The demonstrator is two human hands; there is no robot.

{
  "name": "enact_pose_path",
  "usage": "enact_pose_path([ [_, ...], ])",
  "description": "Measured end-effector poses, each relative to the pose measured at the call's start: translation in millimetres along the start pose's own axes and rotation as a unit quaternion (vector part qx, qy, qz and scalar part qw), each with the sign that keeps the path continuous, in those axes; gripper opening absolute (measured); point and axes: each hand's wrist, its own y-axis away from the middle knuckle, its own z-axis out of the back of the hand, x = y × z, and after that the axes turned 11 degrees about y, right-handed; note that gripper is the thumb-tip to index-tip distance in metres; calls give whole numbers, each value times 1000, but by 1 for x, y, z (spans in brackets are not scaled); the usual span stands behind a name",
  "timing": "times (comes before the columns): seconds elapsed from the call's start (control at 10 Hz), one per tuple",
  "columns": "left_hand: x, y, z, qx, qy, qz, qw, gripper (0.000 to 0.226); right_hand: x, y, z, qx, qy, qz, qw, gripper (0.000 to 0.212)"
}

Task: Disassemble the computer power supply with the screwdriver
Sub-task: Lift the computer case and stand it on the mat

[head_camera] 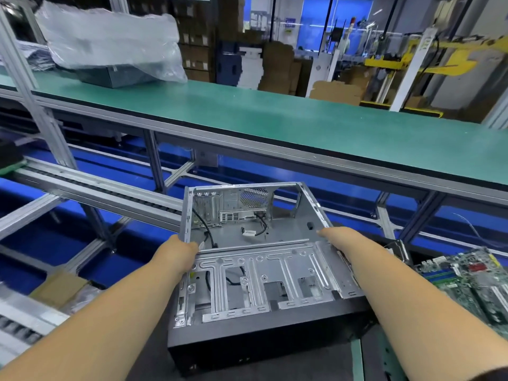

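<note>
Head view looks down on an open computer case [255, 257], stripped to bare metal with a few loose black cables [207, 229] inside, sitting at the near edge of the counter [365, 350]. Left hand [178, 251] grips the case's left wall, fingers curled over the rim. Right hand [338, 237] holds the right wall; its fingers are partly hidden. Green circuit boards [472, 276] lie just right of the case. Beyond, a long green counter [275, 111] carries a plastic-wrapped box [115, 45].
</note>
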Motion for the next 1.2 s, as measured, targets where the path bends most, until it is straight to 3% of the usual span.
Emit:
enact_pose_path([
  [0.3, -5, -43, 13, 35, -12, -49, 998, 39, 5, 17, -16, -24, 19, -38, 999, 30],
  [0.6, -15, -75, 12, 171, 85, -19, 981, 14, -16, 42, -23, -47, 28, -127, 990, 16],
  [0.7, -21, -79, 11, 204, 88, -19, 975, 16, -29, 47, -27, -49, 33, -126, 990, 30],
  [0.8, -27, -81, 12, 228, 97, -23, 968, 23, -38, 56, -33, -72, 32, -118, 990, 17],
  [1.0, -51, -93, 24, 244, 149, -78, 955, 35, -30, 63, -23, -181, -100, -110, 972, 23],
  [1.2, -74, -106, 33, 235, 167, -141, 947, 54, -23, 56, -17, -281, -166, -8, 945, 8],
])
